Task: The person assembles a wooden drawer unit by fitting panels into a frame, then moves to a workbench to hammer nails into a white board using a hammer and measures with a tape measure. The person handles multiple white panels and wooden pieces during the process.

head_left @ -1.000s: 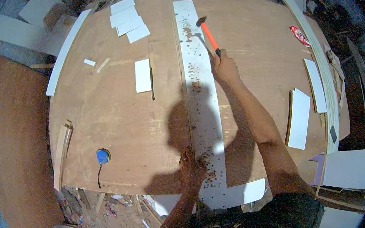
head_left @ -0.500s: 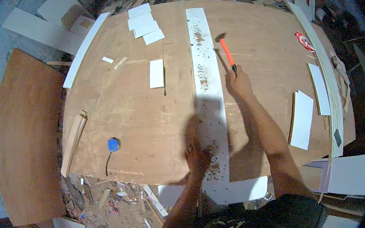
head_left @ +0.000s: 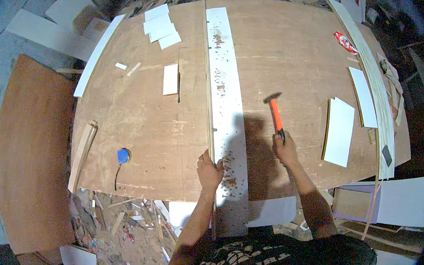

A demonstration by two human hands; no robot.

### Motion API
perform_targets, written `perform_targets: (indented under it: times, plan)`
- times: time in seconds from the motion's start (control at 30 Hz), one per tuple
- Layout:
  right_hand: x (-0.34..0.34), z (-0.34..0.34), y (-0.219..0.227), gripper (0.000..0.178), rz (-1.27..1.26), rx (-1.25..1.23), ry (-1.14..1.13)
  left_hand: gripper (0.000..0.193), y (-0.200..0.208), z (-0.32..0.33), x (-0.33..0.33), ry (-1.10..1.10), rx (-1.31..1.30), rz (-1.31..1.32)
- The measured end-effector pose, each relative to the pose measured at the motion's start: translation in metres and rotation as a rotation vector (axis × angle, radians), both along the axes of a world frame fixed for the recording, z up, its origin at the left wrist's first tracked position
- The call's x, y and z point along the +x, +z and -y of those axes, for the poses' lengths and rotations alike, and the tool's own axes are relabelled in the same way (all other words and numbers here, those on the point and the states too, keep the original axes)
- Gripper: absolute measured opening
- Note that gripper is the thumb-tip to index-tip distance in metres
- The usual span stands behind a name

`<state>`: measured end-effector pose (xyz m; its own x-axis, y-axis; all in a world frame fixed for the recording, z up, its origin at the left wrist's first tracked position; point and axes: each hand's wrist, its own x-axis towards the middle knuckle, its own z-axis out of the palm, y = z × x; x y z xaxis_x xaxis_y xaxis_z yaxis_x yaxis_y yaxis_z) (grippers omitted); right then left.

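My right hand point(head_left: 285, 150) is wrapped round the black grip of a hammer point(head_left: 276, 115) with an orange handle and a dark head. The hammer is held to the right of a long white board point(head_left: 229, 100) that carries many dark spots and scuffs. A thin wooden strip point(head_left: 208, 81) runs along the board's left edge. My left hand point(head_left: 210, 173) grips this strip near its close end, fingers on the left and thumb toward the board. Both strip and board lie on a large brown plywood sheet point(head_left: 155, 120).
A blue tape measure point(head_left: 123, 156) and a wood offcut point(head_left: 82, 156) lie at the left. White panels point(head_left: 339, 132) and a red-and-white wrapper point(head_left: 345, 42) are on the right. Several white pieces point(head_left: 157, 22) lie far left. Scraps litter the floor point(head_left: 125, 233).
My right hand has brought the hammer nearer to me. My left hand has moved left, from the board's spotted face to the wooden strip. The view has shifted slightly.
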<state>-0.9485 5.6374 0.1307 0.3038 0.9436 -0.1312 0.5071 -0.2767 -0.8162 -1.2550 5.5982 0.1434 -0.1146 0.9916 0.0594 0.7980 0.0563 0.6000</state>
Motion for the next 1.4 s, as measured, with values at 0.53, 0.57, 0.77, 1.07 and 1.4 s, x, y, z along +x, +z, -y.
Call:
perform_targets:
  times: [0.53,0.57,0.77,1.07,1.4]
  plan:
    - [-0.051,-0.447,0.083,0.039,0.199,0.462,0.134,0.062,0.012,0.001,0.006,0.050,-0.124,0.030]
    - [-0.057,-0.469,0.082,0.039,0.190,0.499,0.112,0.063,0.011,0.001,0.005,0.067,-0.173,0.013]
    - [-0.074,-0.542,0.028,0.037,0.481,-0.001,0.201,0.071,0.005,-0.002,0.001,0.129,-0.349,0.024]
    - [-0.077,-0.505,0.047,0.041,0.516,0.070,0.237,0.075,0.006,-0.004,0.001,0.126,-0.486,-0.026]
    - [-0.047,-0.054,-0.029,0.040,0.028,0.159,0.298,0.061,-0.002,0.003,-0.003,0.020,-0.027,0.108]
